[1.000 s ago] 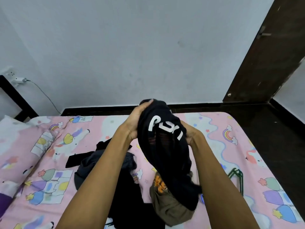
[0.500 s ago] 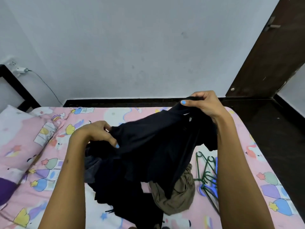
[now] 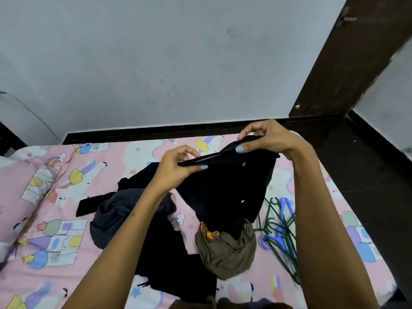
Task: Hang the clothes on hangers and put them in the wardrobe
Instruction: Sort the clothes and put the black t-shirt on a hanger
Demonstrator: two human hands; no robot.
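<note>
I hold a black garment (image 3: pixel 225 188) up over the bed by its top edge. My left hand (image 3: pixel 178 168) pinches the edge on the left and my right hand (image 3: pixel 265 139) pinches it higher on the right. The cloth hangs down between my arms. Under it lies an olive-brown garment (image 3: pixel 227 253) with an orange patch. A grey striped garment (image 3: pixel 116 215) and more black clothes (image 3: pixel 165 259) are heaped to the left. Green and blue hangers (image 3: pixel 281 228) lie in a bunch on the bed beside my right forearm.
The bed has a pink cartoon-print sheet (image 3: pixel 66 179) and a pillow (image 3: pixel 13 188) at the left. A pale wall (image 3: pixel 156 63) stands behind it. A dark wooden door or panel (image 3: pixel 347 68) is at the right, with dark floor (image 3: pixel 365 175) below.
My left hand rose from low on the cloth up to its top edge, close to my right hand. The garment now hangs narrower, and the view shifted slightly left.
</note>
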